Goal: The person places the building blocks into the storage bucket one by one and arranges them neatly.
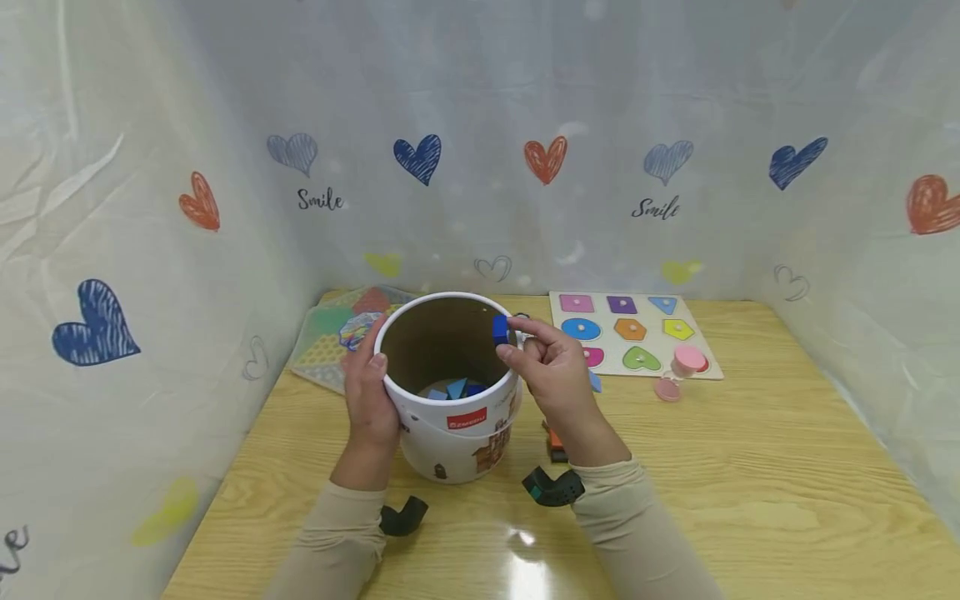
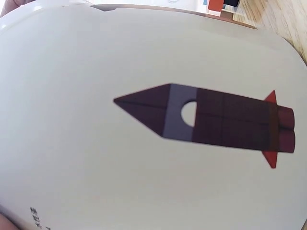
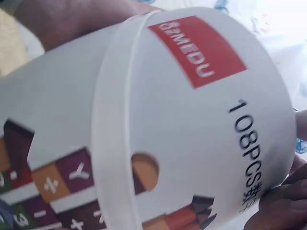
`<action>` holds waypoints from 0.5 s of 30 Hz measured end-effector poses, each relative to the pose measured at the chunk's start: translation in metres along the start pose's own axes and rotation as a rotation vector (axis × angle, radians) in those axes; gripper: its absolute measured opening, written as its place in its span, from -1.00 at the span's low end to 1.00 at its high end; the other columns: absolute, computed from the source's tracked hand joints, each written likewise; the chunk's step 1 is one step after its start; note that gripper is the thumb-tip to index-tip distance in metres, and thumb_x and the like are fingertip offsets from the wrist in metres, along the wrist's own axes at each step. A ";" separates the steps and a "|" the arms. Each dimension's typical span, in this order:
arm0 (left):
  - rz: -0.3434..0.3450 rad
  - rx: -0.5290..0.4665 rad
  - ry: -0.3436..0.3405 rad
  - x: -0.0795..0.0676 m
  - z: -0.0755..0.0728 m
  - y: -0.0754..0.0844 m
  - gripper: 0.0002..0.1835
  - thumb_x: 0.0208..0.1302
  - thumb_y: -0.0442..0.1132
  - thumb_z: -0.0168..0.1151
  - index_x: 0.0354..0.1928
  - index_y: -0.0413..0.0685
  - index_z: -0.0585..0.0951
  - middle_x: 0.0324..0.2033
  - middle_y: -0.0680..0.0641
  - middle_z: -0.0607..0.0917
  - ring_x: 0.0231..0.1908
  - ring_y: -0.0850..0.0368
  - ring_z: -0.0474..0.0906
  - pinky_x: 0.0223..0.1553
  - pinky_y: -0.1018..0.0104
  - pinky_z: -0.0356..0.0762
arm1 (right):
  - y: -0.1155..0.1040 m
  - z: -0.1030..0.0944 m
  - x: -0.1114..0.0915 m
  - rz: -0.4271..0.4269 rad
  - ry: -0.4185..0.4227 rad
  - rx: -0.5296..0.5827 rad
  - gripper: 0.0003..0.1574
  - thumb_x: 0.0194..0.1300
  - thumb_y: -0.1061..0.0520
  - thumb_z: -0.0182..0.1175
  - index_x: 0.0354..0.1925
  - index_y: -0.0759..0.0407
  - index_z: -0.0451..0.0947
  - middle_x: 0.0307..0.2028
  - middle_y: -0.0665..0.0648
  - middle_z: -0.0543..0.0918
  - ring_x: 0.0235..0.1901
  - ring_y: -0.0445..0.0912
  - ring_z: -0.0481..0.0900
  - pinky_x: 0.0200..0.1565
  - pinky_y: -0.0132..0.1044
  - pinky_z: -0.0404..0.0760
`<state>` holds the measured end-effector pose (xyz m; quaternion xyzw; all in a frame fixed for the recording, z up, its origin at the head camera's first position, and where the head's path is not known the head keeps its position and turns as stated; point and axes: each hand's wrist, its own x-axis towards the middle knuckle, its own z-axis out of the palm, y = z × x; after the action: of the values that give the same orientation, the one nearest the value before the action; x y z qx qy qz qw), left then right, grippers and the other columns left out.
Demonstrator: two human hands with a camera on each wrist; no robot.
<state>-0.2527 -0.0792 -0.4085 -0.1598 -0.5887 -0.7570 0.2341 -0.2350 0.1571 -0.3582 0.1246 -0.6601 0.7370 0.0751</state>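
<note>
A white bucket (image 1: 457,450) with printed pictures stands on the table, tilted a little. My left hand (image 1: 369,400) grips its left side, thumb close to the rim. Over the right part of the rim, my right hand (image 1: 551,367) pinches a dark blue block (image 1: 500,330) between thumb and fingers. Several blue blocks (image 1: 456,389) lie at the bottom of the bucket. A rocket print (image 2: 225,117) on the bucket's wall fills the left wrist view. In the right wrist view a red label (image 3: 199,50) shows on the wall, with dark fingers (image 3: 283,206) at the lower right.
Behind the right hand lies a shape puzzle board (image 1: 612,333), with a pink round container (image 1: 686,360) on its corner. A colourful patterned sheet (image 1: 322,350) lies at the back left. An orange and dark block (image 1: 556,443) sits right of the bucket. Printed curtains surround the wooden table (image 1: 750,483).
</note>
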 end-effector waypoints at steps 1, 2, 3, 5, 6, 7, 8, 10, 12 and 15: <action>0.004 -0.002 -0.005 0.000 0.000 -0.001 -0.40 0.23 -0.24 -0.25 0.34 -0.10 0.34 0.22 -0.21 0.44 0.20 -0.22 0.31 0.17 -0.23 0.19 | 0.001 0.001 0.000 0.003 0.004 -0.019 -0.50 0.14 0.11 0.33 0.08 0.11 0.57 -0.62 0.11 0.27 -0.65 -0.12 0.20 -0.68 -0.38 0.18; 0.008 -0.004 -0.007 0.001 0.001 -0.001 -0.40 0.23 -0.23 -0.25 0.35 -0.12 0.33 0.22 -0.21 0.44 0.20 -0.22 0.31 0.16 -0.23 0.18 | 0.001 0.001 -0.001 0.007 0.009 -0.031 -0.50 0.14 0.10 0.34 0.08 0.11 0.57 -0.62 0.12 0.26 -0.64 -0.12 0.20 -0.67 -0.39 0.19; 0.009 -0.004 -0.008 0.001 0.002 -0.001 -0.40 0.23 -0.23 -0.25 0.35 -0.12 0.33 0.21 -0.21 0.45 0.19 -0.22 0.31 0.16 -0.24 0.18 | 0.002 0.001 -0.001 0.008 0.015 -0.036 -0.51 0.13 0.10 0.35 0.07 0.11 0.58 -0.61 0.12 0.26 -0.63 -0.12 0.20 -0.67 -0.39 0.19; -0.001 0.006 0.002 0.002 0.002 -0.001 -0.40 0.23 -0.21 -0.24 0.35 -0.12 0.33 0.21 -0.18 0.45 0.19 -0.19 0.32 0.16 -0.22 0.19 | 0.003 0.000 -0.001 0.013 0.014 -0.034 -0.51 0.12 0.10 0.35 0.06 0.11 0.58 -0.61 0.13 0.26 -0.63 -0.11 0.20 -0.67 -0.39 0.18; -0.009 0.015 0.012 0.002 0.003 -0.001 -0.40 0.22 -0.20 -0.23 0.34 -0.11 0.34 0.21 -0.17 0.45 0.19 -0.17 0.32 0.16 -0.22 0.19 | 0.004 -0.001 0.000 0.016 0.009 -0.033 -0.52 0.12 0.09 0.35 0.05 0.11 0.59 -0.62 0.12 0.26 -0.64 -0.11 0.20 -0.67 -0.38 0.18; -0.017 0.017 0.023 0.002 0.003 -0.001 -0.40 0.22 -0.20 -0.22 0.34 -0.12 0.34 0.21 -0.16 0.45 0.19 -0.17 0.32 0.16 -0.21 0.19 | 0.004 -0.001 0.000 0.018 0.000 -0.034 -0.52 0.13 0.09 0.35 0.05 0.12 0.58 -0.62 0.12 0.26 -0.64 -0.11 0.20 -0.67 -0.38 0.19; -0.024 0.024 0.035 0.001 0.003 0.000 -0.40 0.22 -0.19 -0.22 0.34 -0.12 0.35 0.21 -0.15 0.46 0.19 -0.15 0.32 0.17 -0.20 0.20 | 0.005 -0.002 0.000 0.020 -0.009 -0.034 -0.52 0.13 0.09 0.34 0.05 0.12 0.58 -0.62 0.11 0.26 -0.64 -0.11 0.20 -0.67 -0.38 0.19; -0.030 0.010 0.039 0.000 0.003 0.001 -0.40 0.21 -0.20 -0.21 0.34 -0.12 0.34 0.22 -0.16 0.44 0.20 -0.19 0.30 0.17 -0.21 0.19 | 0.006 -0.002 0.001 0.024 -0.030 -0.043 -0.53 0.15 0.08 0.33 0.06 0.12 0.58 -0.63 0.09 0.26 -0.65 -0.12 0.20 -0.68 -0.36 0.19; -0.030 -0.015 0.032 -0.001 0.002 0.001 -0.40 0.22 -0.21 -0.22 0.34 -0.11 0.35 0.23 -0.18 0.42 0.21 -0.23 0.28 0.17 -0.21 0.19 | 0.007 -0.003 0.002 0.013 -0.044 -0.049 -0.53 0.16 0.09 0.32 0.06 0.16 0.58 -0.64 0.08 0.25 -0.68 -0.11 0.19 -0.70 -0.35 0.17; -0.029 -0.045 0.004 -0.001 0.002 0.001 -0.41 0.23 -0.22 -0.23 0.34 -0.03 0.35 0.25 -0.20 0.40 0.22 -0.27 0.26 0.18 -0.23 0.17 | 0.004 -0.004 0.001 0.000 -0.038 -0.051 -0.52 0.17 0.11 0.31 0.06 0.23 0.56 -0.67 0.07 0.23 -0.72 -0.12 0.16 -0.72 -0.34 0.12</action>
<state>-0.2511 -0.0772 -0.4079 -0.1550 -0.5735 -0.7736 0.2204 -0.2374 0.1607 -0.3619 0.1365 -0.6801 0.7173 0.0658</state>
